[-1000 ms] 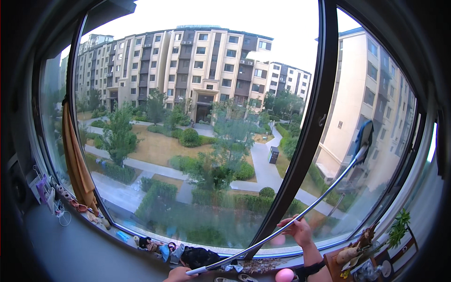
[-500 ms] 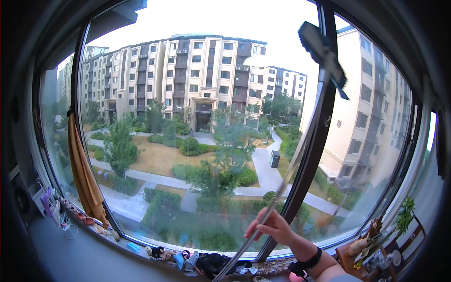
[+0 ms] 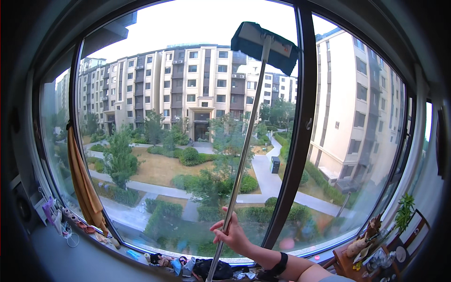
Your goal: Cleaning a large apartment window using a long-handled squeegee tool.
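Observation:
A flat mop (image 3: 282, 57) with a dark teal pad rests high against the large window pane, just left of the dark window post. Its long metal pole (image 3: 244, 164) slants down and slightly left, out past the lower edge. My right hand (image 3: 236, 238) is closed round the lower part of this pole, with some fingers partly extended. A black band (image 3: 280, 264) circles my right forearm. My left hand is not in view, and the pole's lower end is cut off by the frame.
A dark window post (image 3: 297, 127) divides the glass. An orange-brown curtain (image 3: 84, 171) hangs tied at left. Along the sill lie shoes (image 3: 85, 227), a black cloth bundle (image 3: 213, 270) and small items. A wooden table (image 3: 341, 257) with glassware and a plant (image 3: 404, 212) stands at right.
The mop head has swung left from the window post onto the main pane and now lies broader to view. My right hand has moved left and a little down with the pole.

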The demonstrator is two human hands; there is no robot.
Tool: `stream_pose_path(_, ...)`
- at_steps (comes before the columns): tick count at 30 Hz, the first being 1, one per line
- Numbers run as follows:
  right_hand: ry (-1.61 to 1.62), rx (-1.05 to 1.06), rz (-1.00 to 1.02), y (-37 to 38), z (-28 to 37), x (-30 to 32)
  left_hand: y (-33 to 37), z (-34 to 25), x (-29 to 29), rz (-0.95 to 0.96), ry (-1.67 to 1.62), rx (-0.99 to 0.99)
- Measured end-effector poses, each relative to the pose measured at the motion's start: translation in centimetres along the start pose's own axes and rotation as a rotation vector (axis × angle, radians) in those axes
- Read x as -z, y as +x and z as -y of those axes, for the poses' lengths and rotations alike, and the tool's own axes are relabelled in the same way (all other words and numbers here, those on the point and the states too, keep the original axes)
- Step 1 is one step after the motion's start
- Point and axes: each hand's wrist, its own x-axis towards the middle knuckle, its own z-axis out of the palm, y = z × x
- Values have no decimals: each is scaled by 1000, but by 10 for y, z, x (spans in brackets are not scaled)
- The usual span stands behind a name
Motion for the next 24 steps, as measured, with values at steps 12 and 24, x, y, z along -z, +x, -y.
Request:
stream_pose_path(12, -167, 161, -385, 69, 74, 111, 62, -144, -147, 318, -145, -105)
stream_pose_path(24, -294, 160, -504, 46, 97, 144, 62, -141, -211, 192, -129, -183)
